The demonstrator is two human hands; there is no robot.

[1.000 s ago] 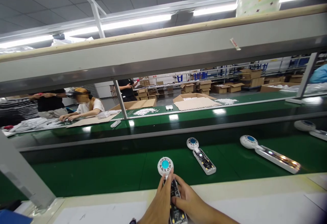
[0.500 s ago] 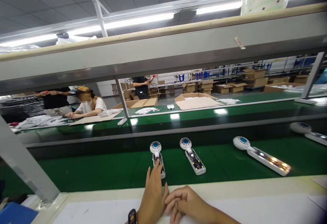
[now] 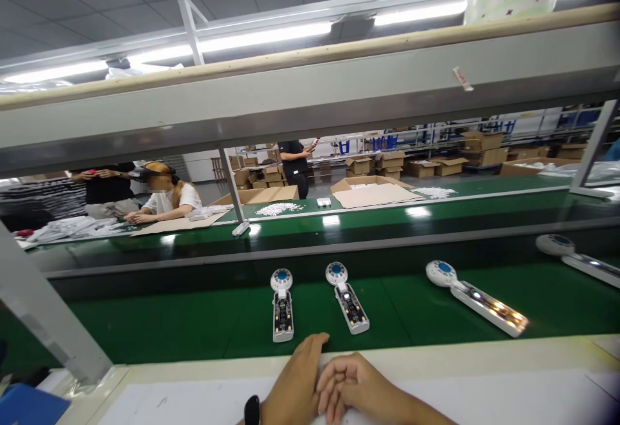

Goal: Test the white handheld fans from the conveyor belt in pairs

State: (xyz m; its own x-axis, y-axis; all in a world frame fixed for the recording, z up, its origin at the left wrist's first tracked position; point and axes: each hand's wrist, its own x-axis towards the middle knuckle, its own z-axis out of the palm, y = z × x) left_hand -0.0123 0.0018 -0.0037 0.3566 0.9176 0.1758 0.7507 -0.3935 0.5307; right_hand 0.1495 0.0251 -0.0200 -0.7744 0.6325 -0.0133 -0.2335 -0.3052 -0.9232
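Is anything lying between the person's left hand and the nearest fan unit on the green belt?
Nothing visible does. The left hand rests at the bench edge, and only bare green belt separates its fingertips from the nearest fan unit.

Both hands (image 3: 329, 386) empty, resting together

Both hands rest on pale bench edge (image 3: 436, 363), left hand (image 3: 295, 386) touching right hand (image 3: 351, 386), both empty.
Green belt (image 3: 169, 321) directly ahead: bare stretch to left of nearest device (image 3: 283, 305).
Second device (image 3: 347, 298) just beside first; narrow lane between them.
Third device (image 3: 477, 299) lies angled further right; wider gap before it.
Fourth device (image 3: 574, 258) near right edge.
Slanted grey post (image 3: 43, 321) blocks far left.
Overhead beam (image 3: 310, 99) limits upward reach.
Upright post (image 3: 231, 186) stands behind belt.
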